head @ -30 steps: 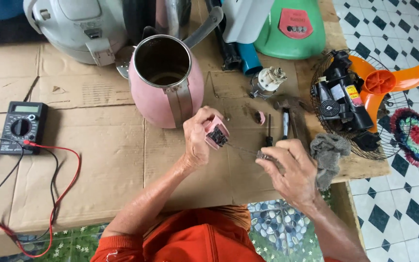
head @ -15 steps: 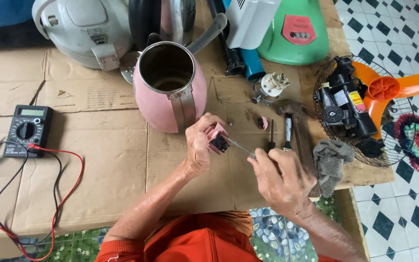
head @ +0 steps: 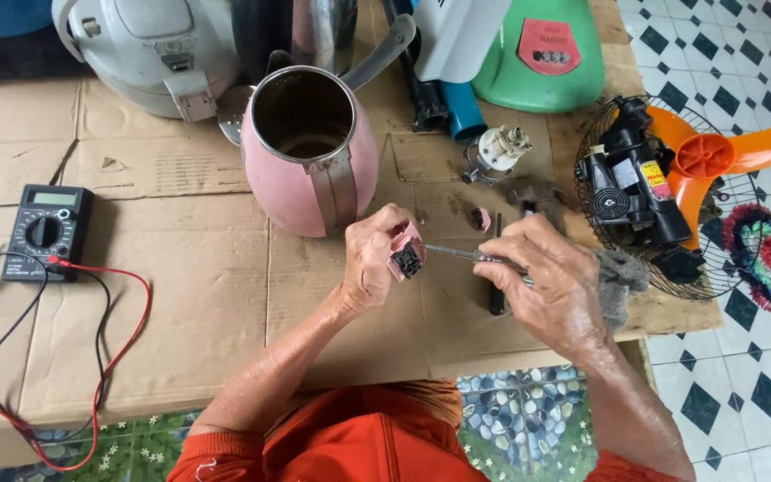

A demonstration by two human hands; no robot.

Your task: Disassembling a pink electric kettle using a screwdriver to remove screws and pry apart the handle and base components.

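Note:
My left hand [head: 374, 261] grips a small pink and black switch part [head: 405, 254] just in front of the pink electric kettle [head: 308, 153]. My right hand [head: 551, 281] holds a thin screwdriver [head: 457, 253] by its handle, and the metal tip points left into the black face of the switch part. Both hands hover a little above the cardboard-covered table [head: 198, 295]. The kettle stands upright with its lid open and its inside bare.
A black multimeter [head: 45, 229] with red and black leads lies at the left. A white rice cooker [head: 149, 49] and a green fan base [head: 542, 54] stand at the back. A fan motor with an orange blade [head: 644, 183], a grey rag [head: 622, 277] and small parts sit at the right.
My right hand has picked up the screwdriver from the table and brought its tip to the switch part. My left hand has stayed by the kettle, turning the part toward the tool.

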